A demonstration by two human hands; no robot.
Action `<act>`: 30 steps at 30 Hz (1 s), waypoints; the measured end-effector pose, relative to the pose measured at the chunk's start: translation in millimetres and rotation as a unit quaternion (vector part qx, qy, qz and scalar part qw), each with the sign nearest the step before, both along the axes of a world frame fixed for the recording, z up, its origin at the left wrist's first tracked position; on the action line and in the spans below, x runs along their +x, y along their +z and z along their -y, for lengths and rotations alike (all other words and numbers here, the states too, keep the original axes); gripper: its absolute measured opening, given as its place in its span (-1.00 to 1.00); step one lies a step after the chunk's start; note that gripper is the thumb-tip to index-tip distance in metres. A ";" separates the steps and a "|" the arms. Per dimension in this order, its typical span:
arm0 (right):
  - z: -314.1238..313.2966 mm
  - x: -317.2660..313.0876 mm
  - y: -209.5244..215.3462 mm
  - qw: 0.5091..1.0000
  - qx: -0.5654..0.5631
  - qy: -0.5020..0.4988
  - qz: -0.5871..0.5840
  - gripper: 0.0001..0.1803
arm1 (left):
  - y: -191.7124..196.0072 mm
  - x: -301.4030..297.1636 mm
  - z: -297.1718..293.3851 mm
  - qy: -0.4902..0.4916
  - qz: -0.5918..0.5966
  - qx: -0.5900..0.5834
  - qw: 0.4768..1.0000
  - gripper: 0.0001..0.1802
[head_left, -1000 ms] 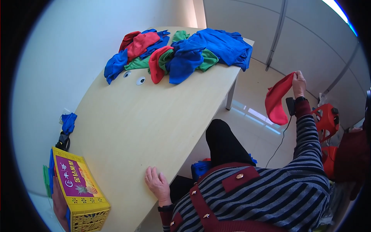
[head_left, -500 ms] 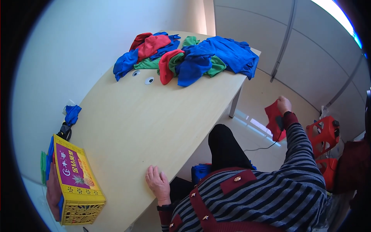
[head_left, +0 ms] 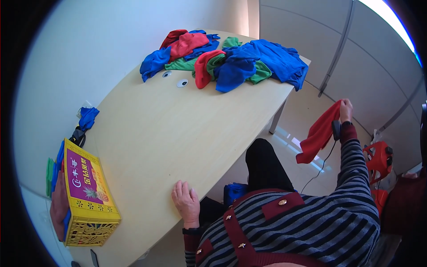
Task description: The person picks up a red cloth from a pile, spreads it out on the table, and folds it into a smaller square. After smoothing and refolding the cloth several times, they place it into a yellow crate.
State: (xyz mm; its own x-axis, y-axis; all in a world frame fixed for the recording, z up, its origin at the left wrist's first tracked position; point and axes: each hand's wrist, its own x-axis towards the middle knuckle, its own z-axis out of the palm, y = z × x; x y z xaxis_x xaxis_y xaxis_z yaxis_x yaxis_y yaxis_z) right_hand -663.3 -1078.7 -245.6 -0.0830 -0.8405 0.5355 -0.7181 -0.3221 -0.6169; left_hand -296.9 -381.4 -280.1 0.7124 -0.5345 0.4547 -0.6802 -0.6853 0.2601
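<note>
Beside the table (head_left: 178,133), still heaped with rumpled cloths (head_left: 238,71), the right hand (head_left: 346,110) grips one red cloth (head_left: 318,139) (left hand (head_left: 186,205) flat, empty).

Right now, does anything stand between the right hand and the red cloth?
Nothing visible: the right hand grips the red cloth by its upper end. The black device sits lower, outside the grip.
</note>
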 end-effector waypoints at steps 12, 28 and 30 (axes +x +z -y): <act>-312.7 297.2 226.8 0.739 -0.347 0.574 0.059 -0.85 | -3.7 -5.0 -11.4 0.014 0.011 -0.039 0.999 -0.66; -534.7 326.9 1.1 0.423 -0.062 0.878 -0.217 -0.90 | -8.5 -0.9 -60.0 0.112 -0.134 -0.291 0.940 -0.81; -534.9 326.4 1.9 0.406 -0.063 0.887 -0.211 -0.91 | -10.9 4.8 -61.8 0.148 -0.162 -0.340 0.915 -0.78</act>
State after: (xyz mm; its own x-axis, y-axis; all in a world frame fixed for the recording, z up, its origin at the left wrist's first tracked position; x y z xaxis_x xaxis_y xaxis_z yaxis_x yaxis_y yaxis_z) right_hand -336.9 -543.8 -243.7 0.7146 0.6585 0.2361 0.6796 -0.5735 -0.4574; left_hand -292.2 -319.5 -290.9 0.9365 0.0305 0.3494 -0.3028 -0.4322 0.8494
